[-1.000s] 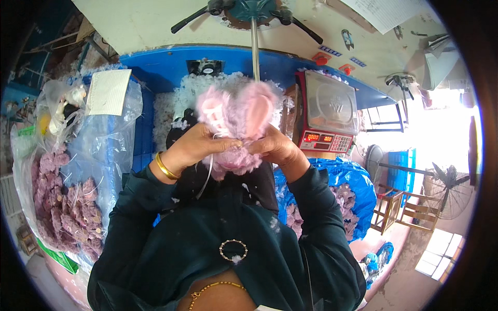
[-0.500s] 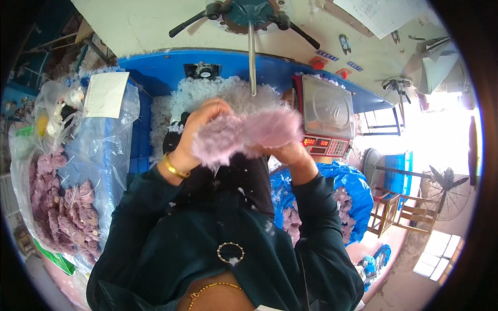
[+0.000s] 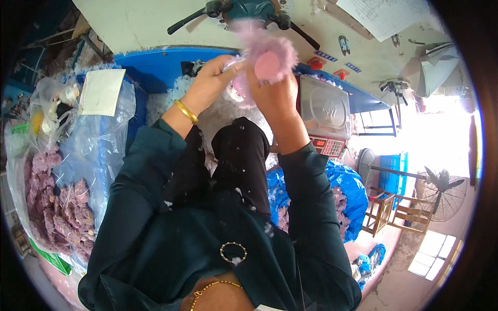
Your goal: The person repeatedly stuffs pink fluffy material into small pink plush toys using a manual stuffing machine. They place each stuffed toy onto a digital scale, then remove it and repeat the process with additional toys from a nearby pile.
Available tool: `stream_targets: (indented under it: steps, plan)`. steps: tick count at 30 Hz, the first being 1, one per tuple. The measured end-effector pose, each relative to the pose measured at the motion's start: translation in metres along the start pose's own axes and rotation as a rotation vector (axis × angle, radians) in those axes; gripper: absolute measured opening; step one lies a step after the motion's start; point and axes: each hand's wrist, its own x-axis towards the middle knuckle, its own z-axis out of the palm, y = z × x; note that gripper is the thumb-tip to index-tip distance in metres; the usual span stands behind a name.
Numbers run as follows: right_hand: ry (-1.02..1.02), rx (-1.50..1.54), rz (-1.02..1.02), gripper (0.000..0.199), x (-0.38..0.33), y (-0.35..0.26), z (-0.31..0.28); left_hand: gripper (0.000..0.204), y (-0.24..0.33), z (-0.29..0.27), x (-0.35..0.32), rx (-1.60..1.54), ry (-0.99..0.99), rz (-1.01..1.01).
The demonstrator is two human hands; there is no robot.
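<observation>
A furry pale-pink plush piece [image 3: 268, 65] with a smooth round pink patch is held up in front of the machine's dark green fitting [image 3: 251, 9]. My right hand [image 3: 275, 96] is wrapped round it from below. My left hand [image 3: 211, 83], with a gold bangle at the wrist, pinches a pale edge on the piece's left side. The metal tube under the fitting is hidden, with the fur covering its place. White fluffy stuffing [image 3: 176, 106] lies in the blue bin [image 3: 161, 67] below my hands.
On the left, a clear plastic bag [image 3: 111, 150] holds many pink plush pieces [image 3: 62, 207], with a sheet of paper [image 3: 102, 92] above. A red scale [image 3: 328, 145] and a blue bag [image 3: 347, 181] are at the right. Black handles [image 3: 187, 22] flank the fitting. A fan [image 3: 441, 192] stands farther right.
Both hands have moved up and away from my lap, carrying the plush piece to the tube. The piece has turned, so its round pink patch now shows.
</observation>
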Motion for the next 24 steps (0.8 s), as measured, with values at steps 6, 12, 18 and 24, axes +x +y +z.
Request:
stream_targets:
  steps: [6,12,18,24]
  plan:
    - [-0.017,-0.323,0.285,0.029,0.038,0.036,0.029,0.053,0.015,0.007,0.005,-0.25,0.024,-0.1]
    - [0.122,-0.118,0.006,0.017,0.004,0.033,0.019,0.047,0.008,0.0,-0.02,-0.311,-0.068,-0.134]
    - [0.141,0.527,0.285,0.012,-0.033,0.039,0.01,0.039,0.005,0.003,-0.035,0.216,-0.159,0.225]
    - [-0.138,0.516,-0.002,0.04,-0.044,0.03,-0.021,0.031,0.007,0.022,-0.027,0.873,0.151,0.641]
